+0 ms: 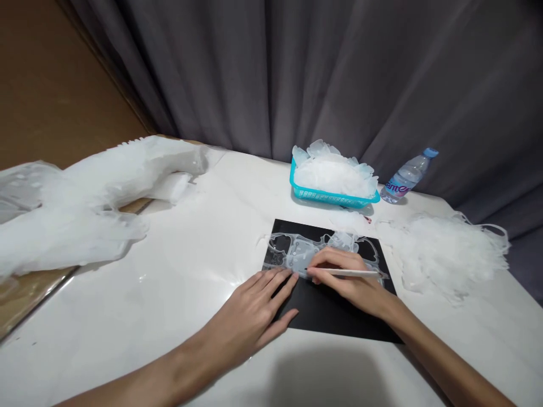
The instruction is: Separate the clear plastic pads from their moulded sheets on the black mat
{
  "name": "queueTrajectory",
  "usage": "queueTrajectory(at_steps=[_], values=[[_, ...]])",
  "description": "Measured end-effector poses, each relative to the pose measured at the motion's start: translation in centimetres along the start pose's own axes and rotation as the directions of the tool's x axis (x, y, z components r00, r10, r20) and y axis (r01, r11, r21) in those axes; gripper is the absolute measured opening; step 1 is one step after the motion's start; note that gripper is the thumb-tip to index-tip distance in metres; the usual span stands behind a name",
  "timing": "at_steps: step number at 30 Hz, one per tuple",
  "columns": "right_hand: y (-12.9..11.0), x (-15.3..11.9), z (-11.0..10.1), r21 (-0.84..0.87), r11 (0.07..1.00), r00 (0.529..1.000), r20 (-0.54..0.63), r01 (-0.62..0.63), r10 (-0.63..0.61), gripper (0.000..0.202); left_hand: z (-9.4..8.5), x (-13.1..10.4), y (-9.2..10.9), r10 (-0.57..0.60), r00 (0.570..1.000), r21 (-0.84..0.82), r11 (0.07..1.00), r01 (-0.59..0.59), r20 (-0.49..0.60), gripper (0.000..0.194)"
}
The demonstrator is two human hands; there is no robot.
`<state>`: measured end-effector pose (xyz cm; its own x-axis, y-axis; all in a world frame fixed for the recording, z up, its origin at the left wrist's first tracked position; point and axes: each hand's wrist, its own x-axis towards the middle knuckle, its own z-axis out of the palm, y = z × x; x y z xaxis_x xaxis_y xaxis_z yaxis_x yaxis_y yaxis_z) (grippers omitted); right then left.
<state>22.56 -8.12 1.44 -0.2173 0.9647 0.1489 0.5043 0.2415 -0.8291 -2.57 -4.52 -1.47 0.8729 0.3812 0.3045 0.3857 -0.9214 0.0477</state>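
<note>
A black mat (331,314) lies on the white table, and on it rests a thin, translucent plastic sheet (299,251) with cut-out shapes. My left hand (258,305) lies flat with its fingers stretched out, fingertips at the sheet's near edge and thumb on the mat. My right hand (343,277) pinches a slim, pale pen-like tool (352,272). Its dark tip points left and meets the sheet close to my left fingertips. Part of the sheet is hidden behind my right hand.
Behind the mat stands a turquoise basket (335,198) heaped with translucent pieces. A water bottle (405,178) is beside it. Stringy plastic scraps (453,251) pile up on the right. Large stacks of translucent sheets (106,181) lie at left. A grey curtain (237,79) hangs behind.
</note>
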Motion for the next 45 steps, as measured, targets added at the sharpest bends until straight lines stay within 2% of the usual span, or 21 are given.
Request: queueTrajectory(at_steps=[2,5,7,10,17,24,30,34,39,45], values=[[0.2,0.2,0.3,0.030,0.999,0.999,0.031,-0.014,0.013,0.008,0.1,-0.1,0.0,-0.002,1.000,-0.011,1.000,0.002,0.003,0.049],[0.8,0.1,0.4,0.054,0.998,0.997,0.061,-0.044,0.040,0.007,0.2,-0.1,-0.1,0.007,1.000,-0.025,1.000,-0.007,0.008,0.050],[1.0,-0.2,0.5,0.025,0.999,0.997,0.069,-0.019,0.017,0.006,0.2,0.0,-0.1,0.013,1.000,-0.030,0.999,-0.013,0.013,0.050],[0.9,-0.3,0.6,-0.010,1.000,0.998,0.061,0.002,-0.001,0.007,0.1,0.1,-0.1,0.016,1.000,-0.033,0.999,-0.016,0.012,0.048],[0.8,-0.2,0.7,-0.032,0.999,0.997,0.072,-0.041,0.043,0.012,0.0,0.4,0.0,-0.003,1.000,-0.042,0.999,0.004,0.025,0.050],[0.4,-0.4,0.9,-0.070,0.997,0.996,0.084,-0.012,0.018,0.013,-0.2,0.5,-0.3,0.005,0.999,-0.075,0.997,-0.003,0.033,0.050],[-0.2,-1.1,0.2,-0.191,0.982,0.990,0.134,-0.007,0.033,0.014,-0.3,0.6,-0.1,0.014,1.000,-0.063,0.998,-0.013,0.014,0.047],[0.4,-1.4,0.3,-0.188,0.981,0.991,0.128,0.055,-0.031,0.013,-0.5,0.8,0.0,0.013,1.000,-0.056,0.998,-0.011,0.028,0.048],[0.8,-1.2,1.1,-0.201,0.968,0.985,0.116,0.147,-0.126,0.014,-0.2,0.5,0.1,0.029,1.000,-0.008,1.000,-0.029,-0.007,0.049],[1.3,-1.3,1.7,-0.440,0.849,0.956,0.142,0.294,-0.257,0.018,0.3,0.4,0.4,0.024,0.999,0.004,1.000,-0.024,-0.042,0.045]])
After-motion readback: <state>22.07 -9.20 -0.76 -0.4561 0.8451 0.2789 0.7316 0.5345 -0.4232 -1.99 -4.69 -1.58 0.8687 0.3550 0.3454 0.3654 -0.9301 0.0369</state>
